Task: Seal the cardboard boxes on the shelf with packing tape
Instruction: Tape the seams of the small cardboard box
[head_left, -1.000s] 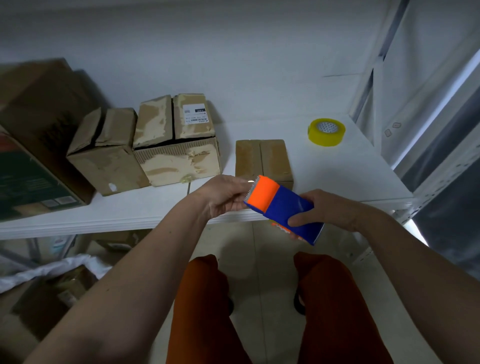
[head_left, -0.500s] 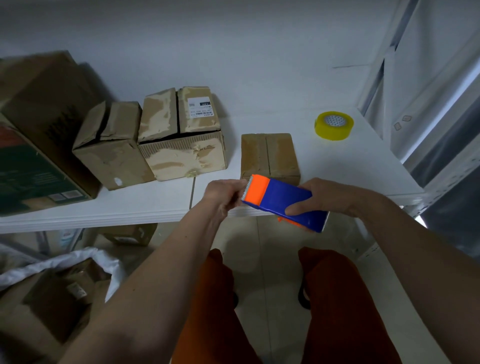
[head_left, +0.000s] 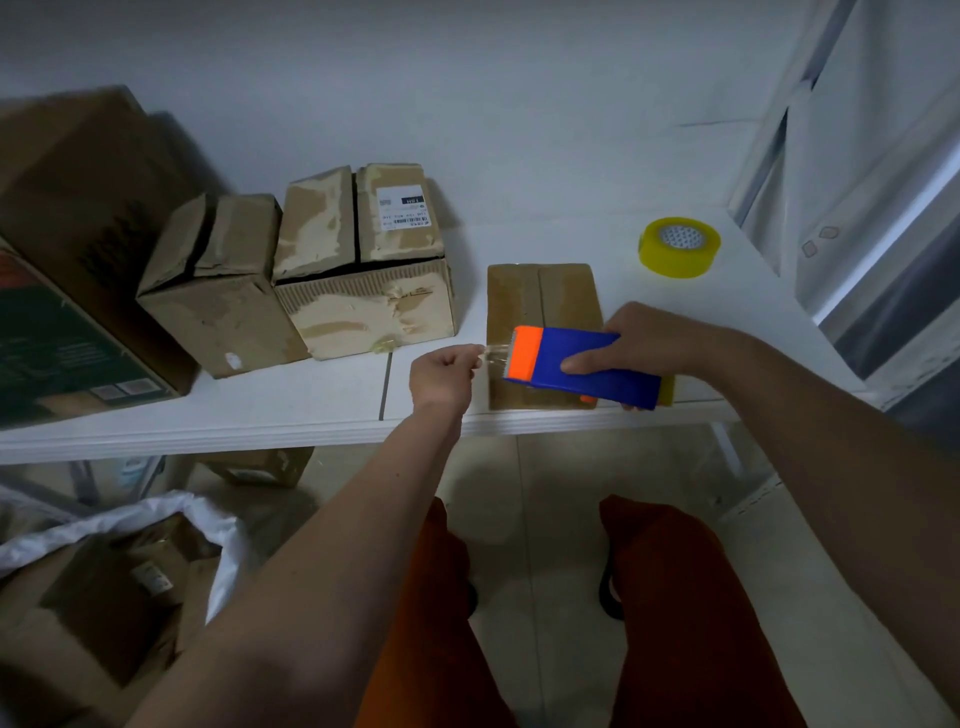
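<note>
In the head view, a white shelf (head_left: 291, 400) is running along a pale wall, and a thin seam is dividing its top into two panels. At the right, grey metal posts of the rack are standing. Four cardboard boxes are sitting on the shelf: a big box (head_left: 67, 260) at the far left, cut off by the picture edge, a medium box (head_left: 218, 291) beside it, a worn box with a label (head_left: 363, 260) touching that one, and a small flat box (head_left: 540, 296) near the front edge, apart from the others. A yellow tape roll (head_left: 679, 247) is lying further back on the right.

The right hand (head_left: 649, 343) is gripping a blue and orange tape dispenser (head_left: 576, 366) over the small flat box. The left hand (head_left: 441, 374) is pinching the clear tape end (head_left: 493, 356) coming out of the orange tip.

Under the shelf, another box (head_left: 260, 465) and a white bag (head_left: 171, 525) with cardboard inside are lying in shadow and are hard to make out. The dispenser is hiding the front part of the small flat box.
</note>
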